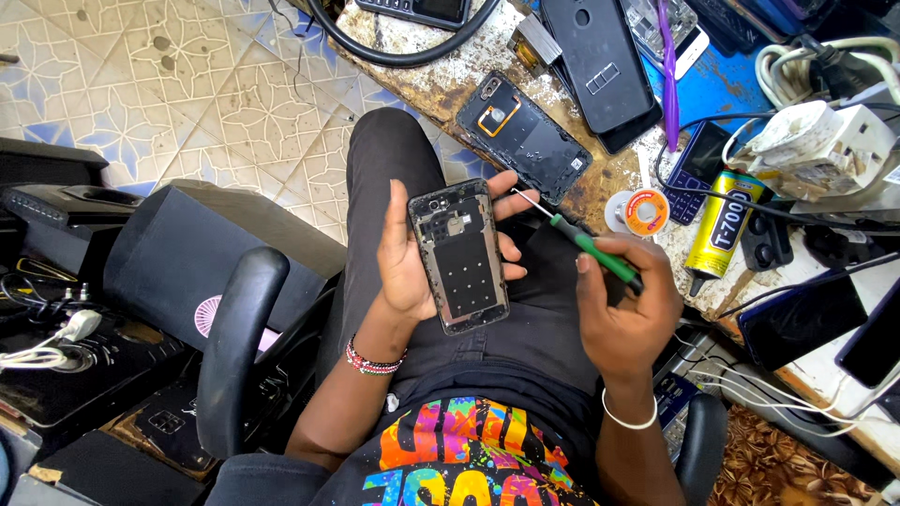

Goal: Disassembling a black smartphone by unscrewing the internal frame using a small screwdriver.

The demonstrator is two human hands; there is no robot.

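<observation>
On workbench [450, 80]: black phone back cover [525, 136], yellow glue tube [720, 225], solder spool [645, 212], white power adapter [825, 141], purple tool [669, 70]; armchair [239, 337] at left.

Worn wooden workbench [450, 80] with flaking pale paint runs off toward 2 o'clock. Lying on it: an opened black phone back shell [523, 137] at 12, a small solder spool [645, 212] at 2, a yellow glue tube [720, 225] just beside that, and black slab phones [600, 61] up at 1.
</observation>
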